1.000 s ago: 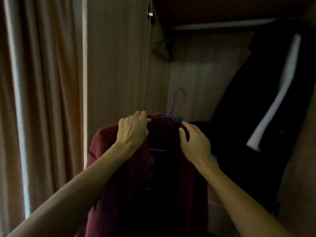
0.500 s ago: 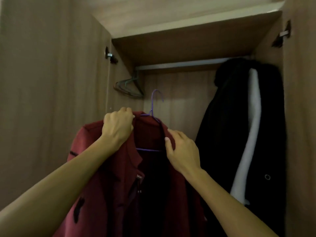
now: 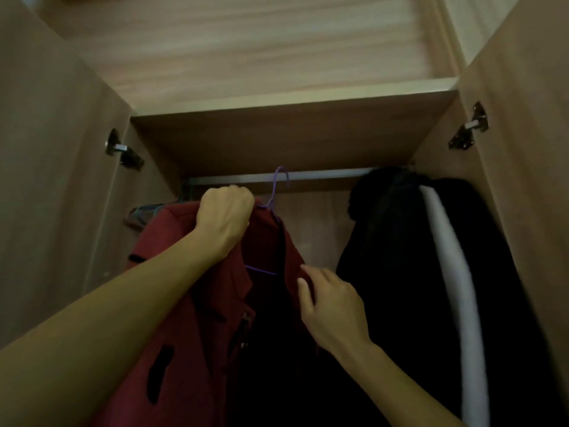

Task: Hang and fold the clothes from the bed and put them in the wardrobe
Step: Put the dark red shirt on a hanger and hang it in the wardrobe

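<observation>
Head view: nearest, well below the rail (image 3: 323, 174), the right hand (image 3: 334, 309) pinches the front edge of the dark red coat (image 3: 191, 318) between thumb and fingers. Higher, just under the rail, the left hand (image 3: 226, 217) is fisted round the coat's collar beside the neck of the purple hanger (image 3: 278, 186). Its hook crosses the rail, but I cannot tell whether it rests there. Empty hangers (image 3: 144, 211) hang at the rail's left end, a black garment (image 3: 400, 257) at its right.
</observation>
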The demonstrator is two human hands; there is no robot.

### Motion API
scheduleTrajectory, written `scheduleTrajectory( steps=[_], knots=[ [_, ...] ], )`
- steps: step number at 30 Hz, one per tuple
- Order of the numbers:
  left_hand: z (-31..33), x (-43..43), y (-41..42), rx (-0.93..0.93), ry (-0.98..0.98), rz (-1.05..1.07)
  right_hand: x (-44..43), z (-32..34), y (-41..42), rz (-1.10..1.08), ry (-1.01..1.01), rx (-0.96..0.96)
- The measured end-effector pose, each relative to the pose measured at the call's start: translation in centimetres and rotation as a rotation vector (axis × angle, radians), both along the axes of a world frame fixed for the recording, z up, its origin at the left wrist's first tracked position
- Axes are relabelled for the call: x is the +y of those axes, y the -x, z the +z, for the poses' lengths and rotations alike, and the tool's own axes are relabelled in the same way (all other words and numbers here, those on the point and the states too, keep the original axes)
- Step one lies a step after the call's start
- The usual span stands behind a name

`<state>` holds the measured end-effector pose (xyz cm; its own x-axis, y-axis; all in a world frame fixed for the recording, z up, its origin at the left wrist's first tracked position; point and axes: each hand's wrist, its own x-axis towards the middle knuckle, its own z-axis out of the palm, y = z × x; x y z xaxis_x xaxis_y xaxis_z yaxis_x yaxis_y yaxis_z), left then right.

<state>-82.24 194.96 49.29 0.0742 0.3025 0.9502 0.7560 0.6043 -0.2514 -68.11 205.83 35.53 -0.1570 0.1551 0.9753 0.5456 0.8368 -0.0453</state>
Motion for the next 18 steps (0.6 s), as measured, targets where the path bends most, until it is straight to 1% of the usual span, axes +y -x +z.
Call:
scheduleTrajectory(
  steps=[6,11,15,18],
  knots=[
    [5.4,5.9,0.1,0.128,-0.028,-0.022,5.4,4.4,0.7,-0.106,-0.014,0.054],
    [8.1,11.0,0.6,0.138,-0.058,-0.037,8.0,8.1,0.3,-0.222,-0.046,0.031],
    [9.2,15.5,0.4,0.153,-0.062,-0.060,10.2,11.0,0.2,-0.303,-0.045,-0.032],
    [10.1,18.7,-0.4,0.183,-0.078,-0.063,11.8,12.7,0.2,-0.406,0.022,-0.125]
  ],
)
